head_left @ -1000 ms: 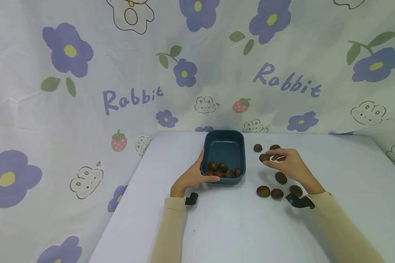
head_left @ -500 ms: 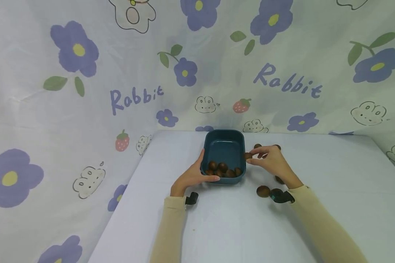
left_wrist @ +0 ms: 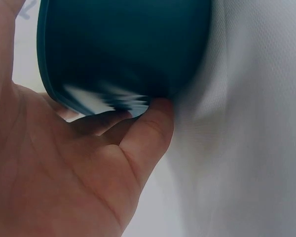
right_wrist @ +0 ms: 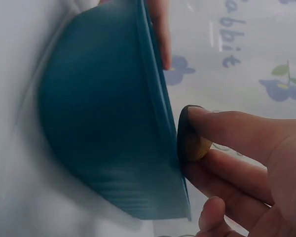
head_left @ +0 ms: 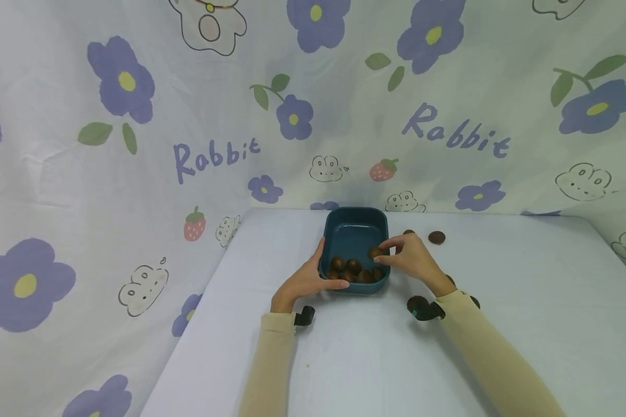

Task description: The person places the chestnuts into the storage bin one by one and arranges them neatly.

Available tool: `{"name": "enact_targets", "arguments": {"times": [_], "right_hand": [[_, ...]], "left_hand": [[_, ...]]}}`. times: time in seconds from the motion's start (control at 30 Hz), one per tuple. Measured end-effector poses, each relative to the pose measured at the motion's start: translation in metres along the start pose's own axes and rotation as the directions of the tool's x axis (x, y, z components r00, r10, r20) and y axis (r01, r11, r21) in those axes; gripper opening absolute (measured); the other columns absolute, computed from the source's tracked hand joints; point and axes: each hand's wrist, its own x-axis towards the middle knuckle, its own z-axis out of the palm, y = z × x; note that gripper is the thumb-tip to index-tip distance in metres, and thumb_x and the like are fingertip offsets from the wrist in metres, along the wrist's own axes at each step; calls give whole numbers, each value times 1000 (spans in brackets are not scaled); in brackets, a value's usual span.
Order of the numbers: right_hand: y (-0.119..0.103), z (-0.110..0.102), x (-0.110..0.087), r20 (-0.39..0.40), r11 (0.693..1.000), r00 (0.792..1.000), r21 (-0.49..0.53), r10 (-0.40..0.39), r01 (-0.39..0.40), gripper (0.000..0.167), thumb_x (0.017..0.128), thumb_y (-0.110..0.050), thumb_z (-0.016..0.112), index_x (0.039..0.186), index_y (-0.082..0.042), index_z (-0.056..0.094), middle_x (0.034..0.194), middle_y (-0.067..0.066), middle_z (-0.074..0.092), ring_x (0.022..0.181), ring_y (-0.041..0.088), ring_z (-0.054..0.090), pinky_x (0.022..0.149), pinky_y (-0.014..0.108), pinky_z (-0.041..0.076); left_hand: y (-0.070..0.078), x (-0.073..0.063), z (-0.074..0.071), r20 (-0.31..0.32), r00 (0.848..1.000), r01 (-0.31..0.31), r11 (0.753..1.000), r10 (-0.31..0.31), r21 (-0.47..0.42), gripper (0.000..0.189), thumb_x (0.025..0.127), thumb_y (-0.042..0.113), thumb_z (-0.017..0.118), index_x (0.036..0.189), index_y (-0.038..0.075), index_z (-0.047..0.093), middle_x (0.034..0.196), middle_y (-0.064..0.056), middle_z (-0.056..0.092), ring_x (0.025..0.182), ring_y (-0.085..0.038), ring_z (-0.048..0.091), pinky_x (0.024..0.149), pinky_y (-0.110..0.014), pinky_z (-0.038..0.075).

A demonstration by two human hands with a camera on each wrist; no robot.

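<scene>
Along the near table: my left sleeve and right sleeve are pointing forward over the white surface.
Wrists: each is wearing a black device, and the right wrist device is partly hiding a loose nut.
Left hand: I am gripping the container's near left corner, thumb lying along the near wall, fingers along the left side.
Right hand: I am pinching a brown nut between thumb and fingertips, holding it at the container's right rim; whether it is touching, I cannot tell.
Blue-green container: it is standing on the table, with several nuts gathering at its near end.
Far nuts: one is lying right of the container; another is showing behind my right hand.
Backdrop: white cloth is hanging beyond, displaying purple flowers and "Rabbit" lettering.
</scene>
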Motion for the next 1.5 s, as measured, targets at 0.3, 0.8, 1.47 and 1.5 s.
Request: {"name": "enact_targets", "arguments": {"times": [0.3,0.8,1.47,1.5], "right_hand": [[-1,13,5,50,999,998,-46,26,-23,34,83,-23,87,109,-2,79,97,14,74,76,20,54,62,28,45],[-13,21,12,82,981,996,-191,33,-17,32,83,-18,87,108,0,79,109,15,76,100,27,70,80,40,61],[-22,29,19,101,918,990,-395,94,-47,24,83,-23,86,100,-6,82,100,11,81,90,28,75,81,51,60],[-22,29,19,104,912,990,-406,97,-47,25,83,-23,86,100,-7,82,101,11,81,91,29,75,83,53,59]], "left_hand": [[0,0,2,11,1000,-1,1000,1,6,138,71,72,84,165,38,-11,176,0,4,162,-33,18,124,-65,28],[0,0,0,6,1000,1,1000,-1,17,136,71,71,84,163,43,-13,176,2,3,162,-32,16,126,-63,26],[-2,-1,0,-9,1000,1,1000,-1,6,136,71,70,85,164,42,-10,176,4,3,162,-30,17,126,-63,27],[-2,-1,0,-9,1000,1,1000,-1,6,136,71,70,85,164,42,-10,176,4,3,162,-30,17,126,-63,27]]}}
